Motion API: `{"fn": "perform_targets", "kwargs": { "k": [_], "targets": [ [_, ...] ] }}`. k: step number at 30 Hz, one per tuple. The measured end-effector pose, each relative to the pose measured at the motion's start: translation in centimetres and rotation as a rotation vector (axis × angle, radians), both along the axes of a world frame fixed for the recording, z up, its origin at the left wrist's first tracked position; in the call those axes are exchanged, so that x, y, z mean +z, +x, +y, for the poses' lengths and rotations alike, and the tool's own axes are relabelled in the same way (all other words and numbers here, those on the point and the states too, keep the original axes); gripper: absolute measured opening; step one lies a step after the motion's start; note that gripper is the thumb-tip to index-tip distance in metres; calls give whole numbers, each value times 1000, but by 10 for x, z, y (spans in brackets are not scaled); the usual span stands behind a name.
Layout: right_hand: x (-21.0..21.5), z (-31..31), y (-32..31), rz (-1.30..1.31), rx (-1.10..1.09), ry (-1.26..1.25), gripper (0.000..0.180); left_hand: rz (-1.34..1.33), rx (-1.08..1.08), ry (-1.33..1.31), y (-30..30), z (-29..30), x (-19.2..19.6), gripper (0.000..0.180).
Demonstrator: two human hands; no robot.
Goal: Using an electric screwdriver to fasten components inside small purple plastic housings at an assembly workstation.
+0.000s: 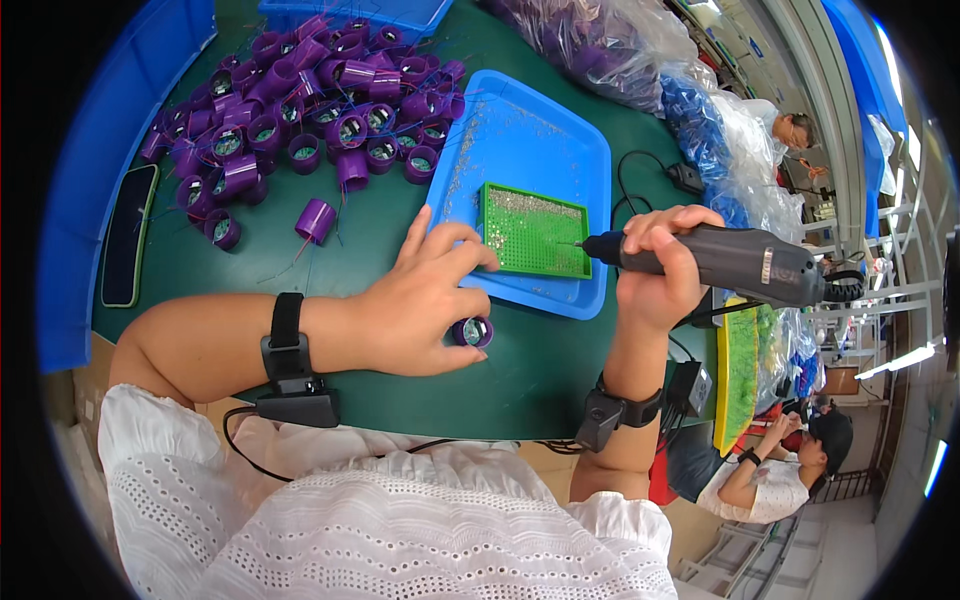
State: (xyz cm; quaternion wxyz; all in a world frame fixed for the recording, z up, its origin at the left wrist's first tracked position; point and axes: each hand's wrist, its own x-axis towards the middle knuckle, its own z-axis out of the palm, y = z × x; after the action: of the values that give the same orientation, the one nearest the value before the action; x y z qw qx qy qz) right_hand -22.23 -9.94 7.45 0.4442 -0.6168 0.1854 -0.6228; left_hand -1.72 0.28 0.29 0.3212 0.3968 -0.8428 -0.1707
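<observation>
Left grip [425, 305] clamps the purple cylinder [472, 331] upright on the tabletop [540, 365], while right grip [660, 270] wraps the electric screwdriver [720, 260], its tip pointing left, up and right of the cylinder.

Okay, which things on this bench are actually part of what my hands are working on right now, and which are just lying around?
In use:
- left hand holding purple cylinder part
- right hand gripping electric screwdriver
- green screw tray on blue tray

Lying about:
- pile of purple parts
- phone
- plastic bags
</observation>
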Motion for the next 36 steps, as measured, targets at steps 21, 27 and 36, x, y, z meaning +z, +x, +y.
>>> {"fn": "perform_targets", "kwargs": {
  "k": [21, 27, 36],
  "targets": [
    [-13, -5, 4, -14, 10, 35, 24, 56, 33, 30, 1, 1, 1, 35],
    [-11, -1, 6, 12, -11, 39, 25, 56, 1, 48, 0, 1, 1, 32],
    [-1, 7, 3, -35, -18, 28, 24, 54, 5, 70, 1, 2, -1, 29]
  ]
}}
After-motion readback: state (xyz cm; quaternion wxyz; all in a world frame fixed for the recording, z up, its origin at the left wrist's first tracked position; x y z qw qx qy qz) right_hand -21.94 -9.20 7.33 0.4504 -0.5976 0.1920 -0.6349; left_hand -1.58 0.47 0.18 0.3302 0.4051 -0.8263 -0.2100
